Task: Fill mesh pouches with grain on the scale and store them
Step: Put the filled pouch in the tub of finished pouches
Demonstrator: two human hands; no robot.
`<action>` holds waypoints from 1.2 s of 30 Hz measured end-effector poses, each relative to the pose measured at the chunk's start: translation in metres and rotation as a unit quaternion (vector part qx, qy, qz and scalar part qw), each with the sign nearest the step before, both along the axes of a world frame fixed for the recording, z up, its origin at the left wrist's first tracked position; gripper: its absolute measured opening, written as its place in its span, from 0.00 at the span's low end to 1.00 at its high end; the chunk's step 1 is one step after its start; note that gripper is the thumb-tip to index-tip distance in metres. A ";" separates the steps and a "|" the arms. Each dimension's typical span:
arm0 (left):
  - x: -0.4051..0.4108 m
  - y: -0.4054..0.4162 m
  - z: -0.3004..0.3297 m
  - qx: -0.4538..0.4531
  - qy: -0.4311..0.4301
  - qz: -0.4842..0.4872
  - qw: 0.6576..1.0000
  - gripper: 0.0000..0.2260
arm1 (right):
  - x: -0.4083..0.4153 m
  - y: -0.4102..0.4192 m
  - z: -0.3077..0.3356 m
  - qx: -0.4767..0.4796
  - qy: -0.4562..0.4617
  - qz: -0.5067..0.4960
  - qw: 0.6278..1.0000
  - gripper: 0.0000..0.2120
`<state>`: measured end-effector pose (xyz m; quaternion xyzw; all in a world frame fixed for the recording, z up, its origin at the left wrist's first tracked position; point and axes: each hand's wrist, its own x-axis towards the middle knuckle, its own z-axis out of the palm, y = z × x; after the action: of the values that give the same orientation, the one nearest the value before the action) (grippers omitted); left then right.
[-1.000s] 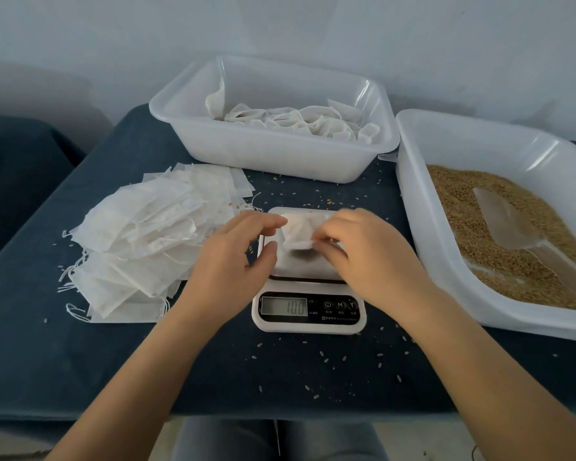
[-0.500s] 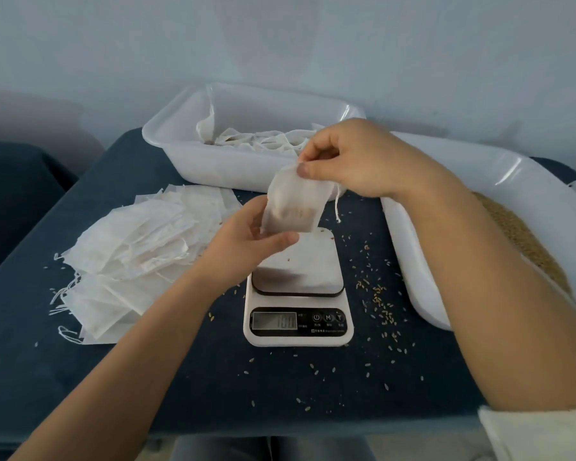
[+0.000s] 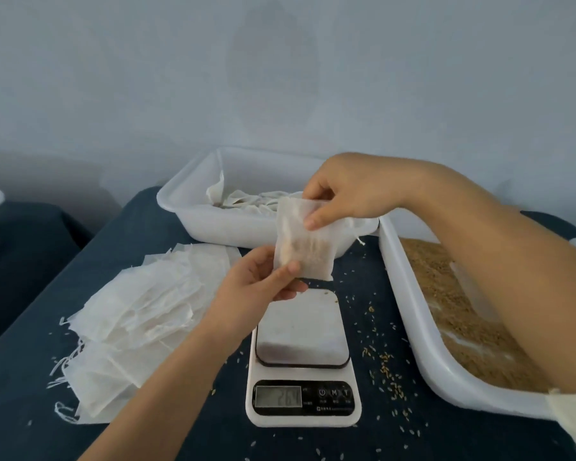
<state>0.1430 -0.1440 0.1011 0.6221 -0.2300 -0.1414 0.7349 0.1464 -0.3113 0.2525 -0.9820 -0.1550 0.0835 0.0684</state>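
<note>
Both hands hold the filled mesh pouch (image 3: 305, 241) above the scale (image 3: 302, 357): right hand (image 3: 343, 191) pinching its top, left hand (image 3: 263, 281) its bottom corner, raised farther than before.

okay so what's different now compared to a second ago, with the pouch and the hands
The filled pouch has come up off the scale, whose plate is now bare. Both hands kept hold of it: the right hand pinches its top edge, the left hand grips its lower corner, in front of the back tray. The stack of empty pouches and the grain tray stayed put.
</note>
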 end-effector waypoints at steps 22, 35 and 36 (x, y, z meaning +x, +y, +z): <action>0.069 0.037 -0.019 0.233 -0.017 0.004 0.972 0.03 | 0.258 -0.033 -0.052 -0.018 -0.108 -0.149 0.983 0.19; 0.074 0.041 -0.017 0.172 0.016 0.030 0.985 0.06 | 0.285 -0.011 -0.139 -0.042 -0.045 -0.136 0.989 0.09; 0.071 0.043 -0.019 0.165 -0.003 0.044 0.985 0.03 | 0.283 -0.012 -0.139 -0.039 -0.045 -0.137 0.989 0.10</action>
<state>0.2139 -0.1015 0.0825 0.7449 -0.1780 -0.1426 0.6269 0.4297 -0.3232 0.1139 -0.9986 -0.0188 0.0350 0.0339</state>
